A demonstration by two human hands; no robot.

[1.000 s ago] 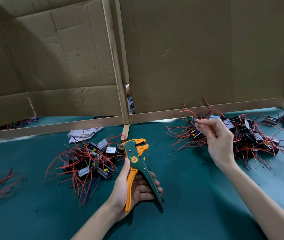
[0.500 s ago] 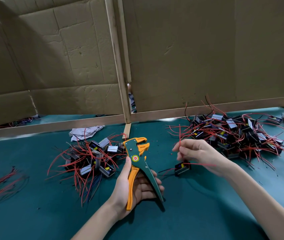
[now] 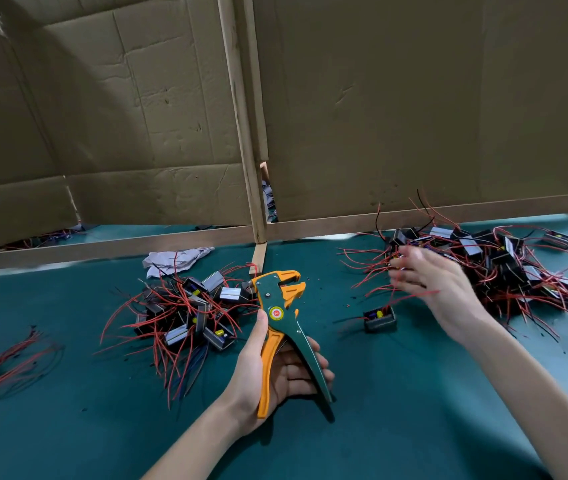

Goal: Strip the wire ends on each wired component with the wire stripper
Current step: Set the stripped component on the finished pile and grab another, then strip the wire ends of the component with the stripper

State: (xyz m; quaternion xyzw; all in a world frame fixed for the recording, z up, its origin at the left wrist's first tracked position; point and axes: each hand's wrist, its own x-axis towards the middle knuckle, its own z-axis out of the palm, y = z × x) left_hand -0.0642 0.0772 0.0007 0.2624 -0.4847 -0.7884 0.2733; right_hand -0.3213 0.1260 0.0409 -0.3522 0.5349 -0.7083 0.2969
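Cradling wire stripper [image 3: 276,314], left hand [image 3: 287,374] palm-up.

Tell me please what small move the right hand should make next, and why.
Probably the right hand should take the lone component from the mat and bring a wire end to the wire stripper. That hand looks empty, though blurred, and the left hand holds the stripper ready.

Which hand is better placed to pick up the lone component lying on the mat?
Right: the right hand looks empty and is nearest the component; the left hand grips the wire stripper.
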